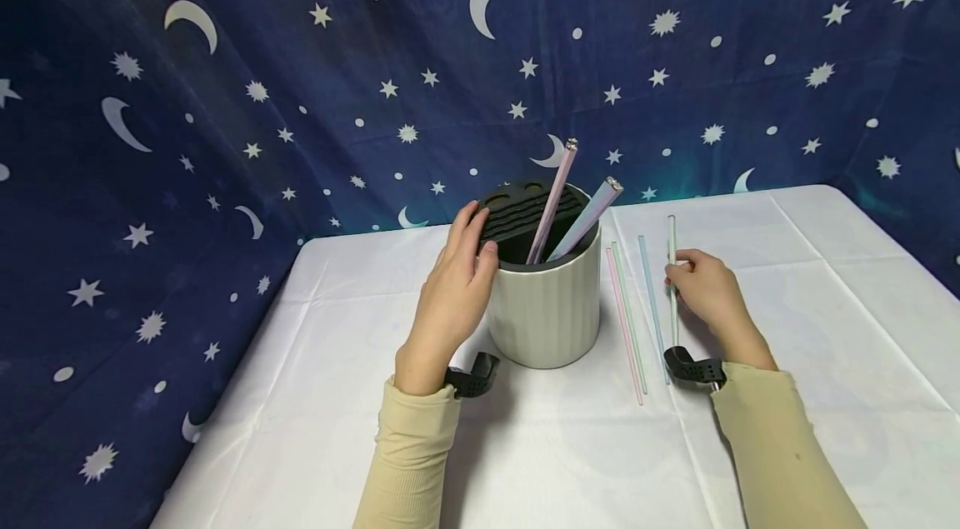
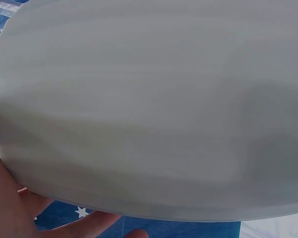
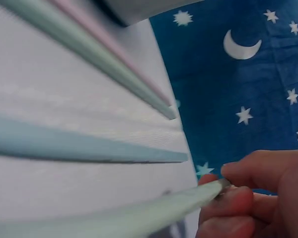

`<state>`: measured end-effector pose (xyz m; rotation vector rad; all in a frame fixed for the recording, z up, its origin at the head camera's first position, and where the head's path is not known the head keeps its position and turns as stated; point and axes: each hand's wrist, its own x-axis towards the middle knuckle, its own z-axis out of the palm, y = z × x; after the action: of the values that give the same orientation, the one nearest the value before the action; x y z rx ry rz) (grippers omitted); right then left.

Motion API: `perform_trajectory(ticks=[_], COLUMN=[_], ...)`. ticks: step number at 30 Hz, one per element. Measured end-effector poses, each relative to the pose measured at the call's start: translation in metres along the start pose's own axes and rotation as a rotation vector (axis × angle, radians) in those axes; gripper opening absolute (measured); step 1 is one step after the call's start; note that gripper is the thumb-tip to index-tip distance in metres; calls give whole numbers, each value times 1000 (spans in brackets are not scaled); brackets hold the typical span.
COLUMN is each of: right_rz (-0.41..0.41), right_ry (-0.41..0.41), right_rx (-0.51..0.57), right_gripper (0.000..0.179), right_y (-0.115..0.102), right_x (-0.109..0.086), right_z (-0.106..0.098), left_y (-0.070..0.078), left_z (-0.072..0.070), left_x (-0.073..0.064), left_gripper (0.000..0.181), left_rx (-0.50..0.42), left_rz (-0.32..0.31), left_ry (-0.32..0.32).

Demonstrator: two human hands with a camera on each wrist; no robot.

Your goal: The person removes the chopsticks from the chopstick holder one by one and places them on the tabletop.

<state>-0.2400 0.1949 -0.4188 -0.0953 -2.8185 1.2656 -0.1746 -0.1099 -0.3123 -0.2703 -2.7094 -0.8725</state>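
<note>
A round, ribbed, off-white utensil holder (image 1: 543,316) with a slotted black top stands upright on the table. My left hand (image 1: 448,300) holds it at its left rim, thumb near the front edge and fingers farther back. In the left wrist view the holder's pale wall (image 2: 149,114) fills most of the picture, partly hiding those fingers. My right hand (image 1: 707,291) pinches a thin pale-green stick (image 1: 672,237) near its far part, between thumb and fingers. Left of it lie a blue stick (image 1: 651,296), a second green stick (image 1: 628,315) and a pink stick (image 1: 625,325).
A thicker pink rod (image 1: 552,200) and a lilac-blue rod (image 1: 588,219), both with sparkly ends, lean out of the holder. White cloth (image 1: 315,437) covers the table. Behind and left hangs a dark blue curtain (image 1: 450,37) with moons and stars.
</note>
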Motion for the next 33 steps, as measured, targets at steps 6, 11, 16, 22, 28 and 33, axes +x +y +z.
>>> perform_trajectory(ticks=[6, 11, 16, 22, 28, 33], right_rz=[38, 25, 23, 7, -9, -84], right_ry=[-75, -45, -27, 24, 114, 139], right_rx=[-48, -72, -48, -71, 48, 201], right_gripper=[45, 41, 37, 39, 44, 47], right_y=[9, 8, 7, 8, 1, -19], right_x=[3, 3, 1, 1, 4, -2], right_z=[8, 7, 5, 3, 0, -6], left_y=[2, 3, 4, 4, 3, 2], left_z=[-2, -4, -3, -2, -1, 0], left_x=[0, 1, 2, 1, 0, -2], left_gripper=[49, 49, 49, 49, 49, 48], left_rx=[2, 2, 2, 2, -1, 0], left_rz=[5, 12, 13, 5, 0, 1], left_ry=[4, 11, 13, 4, -1, 1])
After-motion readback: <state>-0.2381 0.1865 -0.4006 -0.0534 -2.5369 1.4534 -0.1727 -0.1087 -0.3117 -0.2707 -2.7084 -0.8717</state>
